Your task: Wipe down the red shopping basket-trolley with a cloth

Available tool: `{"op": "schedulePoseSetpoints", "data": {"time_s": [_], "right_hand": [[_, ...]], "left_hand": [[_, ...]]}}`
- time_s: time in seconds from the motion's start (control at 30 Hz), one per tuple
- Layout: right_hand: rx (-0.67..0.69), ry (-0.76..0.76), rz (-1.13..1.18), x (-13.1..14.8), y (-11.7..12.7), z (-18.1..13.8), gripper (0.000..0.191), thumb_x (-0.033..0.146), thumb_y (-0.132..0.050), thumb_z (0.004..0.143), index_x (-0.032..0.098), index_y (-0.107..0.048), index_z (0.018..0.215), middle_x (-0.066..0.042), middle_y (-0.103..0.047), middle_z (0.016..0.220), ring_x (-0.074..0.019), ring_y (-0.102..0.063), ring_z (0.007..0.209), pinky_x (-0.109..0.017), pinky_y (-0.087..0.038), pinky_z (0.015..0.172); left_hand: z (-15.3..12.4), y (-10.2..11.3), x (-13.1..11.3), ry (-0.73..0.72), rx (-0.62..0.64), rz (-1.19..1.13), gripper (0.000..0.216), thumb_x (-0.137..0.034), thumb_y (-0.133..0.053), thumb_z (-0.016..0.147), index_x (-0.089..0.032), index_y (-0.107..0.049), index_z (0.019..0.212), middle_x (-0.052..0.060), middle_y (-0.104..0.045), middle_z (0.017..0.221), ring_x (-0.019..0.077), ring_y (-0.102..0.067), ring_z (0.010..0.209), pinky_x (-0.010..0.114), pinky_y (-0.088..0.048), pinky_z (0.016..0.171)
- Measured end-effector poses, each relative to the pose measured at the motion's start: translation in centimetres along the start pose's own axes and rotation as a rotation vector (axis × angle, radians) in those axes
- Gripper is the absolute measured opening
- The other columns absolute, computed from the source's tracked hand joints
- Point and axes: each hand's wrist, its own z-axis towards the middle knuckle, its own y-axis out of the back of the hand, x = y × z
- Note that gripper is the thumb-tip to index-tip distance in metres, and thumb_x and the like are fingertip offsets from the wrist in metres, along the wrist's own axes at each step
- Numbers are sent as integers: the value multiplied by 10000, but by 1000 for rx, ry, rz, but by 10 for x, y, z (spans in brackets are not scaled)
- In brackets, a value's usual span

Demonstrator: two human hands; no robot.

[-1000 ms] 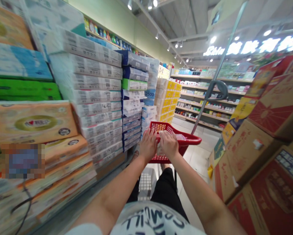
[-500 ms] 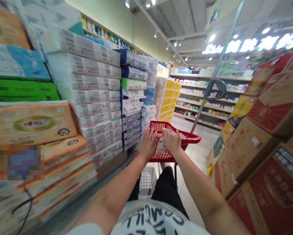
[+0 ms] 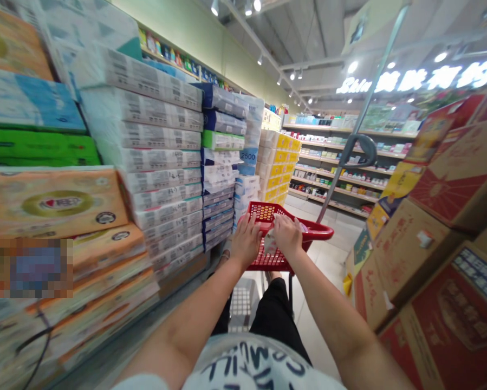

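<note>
A red plastic shopping cart [image 3: 273,264] with a perforated basket stands right in front of my legs. Over its near rim lies my left hand [image 3: 246,241], fingers bent around the edge. Close beside it, my right hand [image 3: 289,235] is closed over the same rim. A pale, patterned soft item [image 3: 270,244] hangs just under the right hand's fingers; whether that hand also grips it I cannot tell. Part of another light item shows inside the basket behind the right hand, mostly hidden.
Tall stacks of tissue packs [image 3: 162,162] line the left side. Cardboard cartons [image 3: 414,249] are piled on the right, with a metal pole [image 3: 349,146] near them. Yellow-and-white packs [image 3: 279,162] and stocked shelves [image 3: 341,157] stand ahead. Pale floor [image 3: 326,271] runs between.
The view has shifted very slightly. Both hands keep their places on the cart rim, and the cart sits almost where it was.
</note>
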Motion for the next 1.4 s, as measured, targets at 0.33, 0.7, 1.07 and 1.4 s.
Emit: {"op": "schedulePoseSetpoints", "data": {"time_s": [0.33,0.7,1.07,1.4], "right_hand": [[51,-35,-6,-4,1,3,307,234,-390,974,183,-683,1049,-89,-728,1032,-203,-649,1000,-427,-259,1081],[51,-22,11,-4,3,0,300,223,-398,971,184,-676,1076,-89,-717,1078,-205,-635,1040,-444,-264,1089],[49,-21,23,-5,3,0,310,244,-391,972,185,-694,1005,-77,-731,1006,-201,-653,960,-439,-252,1082],[10,5,45,-12,4,-5,307,237,-403,963,181,-703,994,-75,-737,995,-196,-662,939,-447,-223,1111]], "left_hand": [[0,0,0,-7,-19,25,268,-218,-447,940,-186,-534,1191,129,-463,1446,286,-285,1424,519,-350,1112],[0,0,-1,17,-2,-7,268,-228,-437,943,-193,-530,1192,123,-431,1471,274,-260,1435,527,-341,1119],[-1,3,-3,22,19,10,248,-230,-425,953,-189,-529,1175,126,-442,1462,267,-260,1435,521,-339,1122],[-1,2,-3,23,26,10,258,-237,-425,955,-191,-520,1191,119,-432,1470,272,-251,1438,522,-323,1129]]}}
